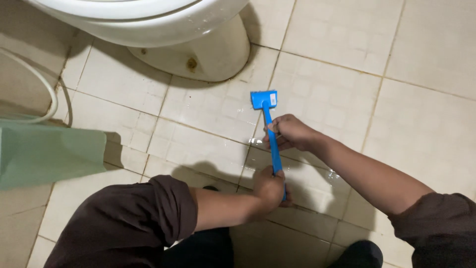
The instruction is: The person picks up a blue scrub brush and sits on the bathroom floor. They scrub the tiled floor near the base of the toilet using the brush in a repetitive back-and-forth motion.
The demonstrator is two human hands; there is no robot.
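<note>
Hands are working low on the bathroom floor, and we are gripping a blue long-handled scrubbing brush with both of them. Our left hand is closing around the near end of the handle, fingers wrapped tight, and our right hand is clamping the handle further up, close behind the head. The brush head is sitting flat on the pale floor tiles, just in front of the base of the white toilet, apart from it, with the handle running back toward us.

How far along are we? We are judging this as partway through. The tiles around and near the brush, and toward our right forearm, are shining wet, so that patch looks already wetted and worked. The tiles off to the far right are looking dull and dry, and the grout lines are still showing dark. Brownish stains are also clinging to the toilet base, untouched as far as we can see.

Over on the left, a pale green container is standing beside a white hose curling along the floor.
</note>
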